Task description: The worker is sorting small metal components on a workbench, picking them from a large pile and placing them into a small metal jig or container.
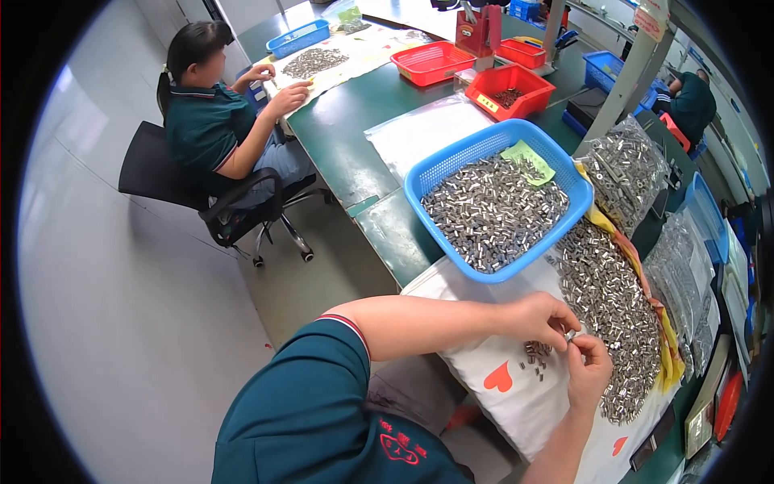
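Note:
My left hand (538, 319) reaches in from the left, its thumb and fingertips pinched together. Close against it, my right hand (589, 369) is pinched too. Between the fingertips of both hands is a small shiny metal piece (571, 335), partly covered by the fingers. Beside my hands spreads a large pile of small silvery metal cylinders (617, 323). A few loose metal pieces (535, 365) lie on the white cloth (459, 355), just under my left hand. The blue perforated basket (493, 277), beyond my left forearm, holds many similar pieces and a green slip (530, 161).
Clear plastic bags of metal parts (625, 173) stand on the right, behind a yellow cloth edge (669, 355). Red bins (435, 63) sit farther back on the green table (343, 145). Another person (218, 113) sits at the far left, with parts and a blue tray (298, 39).

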{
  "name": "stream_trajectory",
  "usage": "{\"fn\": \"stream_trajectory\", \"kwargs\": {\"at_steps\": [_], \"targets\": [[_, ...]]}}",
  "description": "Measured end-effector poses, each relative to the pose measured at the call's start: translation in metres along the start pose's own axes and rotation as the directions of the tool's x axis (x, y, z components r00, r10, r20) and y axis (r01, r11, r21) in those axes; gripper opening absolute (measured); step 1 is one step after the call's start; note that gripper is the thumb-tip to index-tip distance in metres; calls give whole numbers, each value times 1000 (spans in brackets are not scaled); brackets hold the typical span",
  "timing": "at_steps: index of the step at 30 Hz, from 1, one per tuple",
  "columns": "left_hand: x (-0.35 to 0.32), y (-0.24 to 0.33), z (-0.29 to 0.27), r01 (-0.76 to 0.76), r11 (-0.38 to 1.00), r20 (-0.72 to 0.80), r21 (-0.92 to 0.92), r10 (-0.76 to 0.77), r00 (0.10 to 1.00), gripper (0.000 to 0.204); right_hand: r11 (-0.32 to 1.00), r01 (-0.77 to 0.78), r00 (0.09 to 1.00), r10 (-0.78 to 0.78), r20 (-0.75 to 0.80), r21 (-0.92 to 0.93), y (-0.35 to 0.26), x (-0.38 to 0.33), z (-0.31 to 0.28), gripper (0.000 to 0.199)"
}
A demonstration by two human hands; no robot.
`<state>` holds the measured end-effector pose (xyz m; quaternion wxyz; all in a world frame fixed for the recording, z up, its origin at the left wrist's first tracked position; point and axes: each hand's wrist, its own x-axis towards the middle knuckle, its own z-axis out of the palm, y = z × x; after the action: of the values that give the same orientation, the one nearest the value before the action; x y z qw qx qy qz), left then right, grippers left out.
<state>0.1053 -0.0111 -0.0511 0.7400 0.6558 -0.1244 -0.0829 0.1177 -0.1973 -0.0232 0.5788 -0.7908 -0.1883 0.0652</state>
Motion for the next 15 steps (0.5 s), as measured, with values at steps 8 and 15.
{"fn": "stream_trajectory", "kwargs": {"at_steps": [8, 15], "targets": [[-4, 16, 1, -27, 969, -34, 247, 36, 999, 39, 828, 237, 953, -299, -43, -508, -20, -5, 12, 9], [-1, 18, -4, 183, 979, 37, 87, -187, 982, 35, 984, -37, 998, 47, 52, -172, -22, 5, -6, 11]]}}
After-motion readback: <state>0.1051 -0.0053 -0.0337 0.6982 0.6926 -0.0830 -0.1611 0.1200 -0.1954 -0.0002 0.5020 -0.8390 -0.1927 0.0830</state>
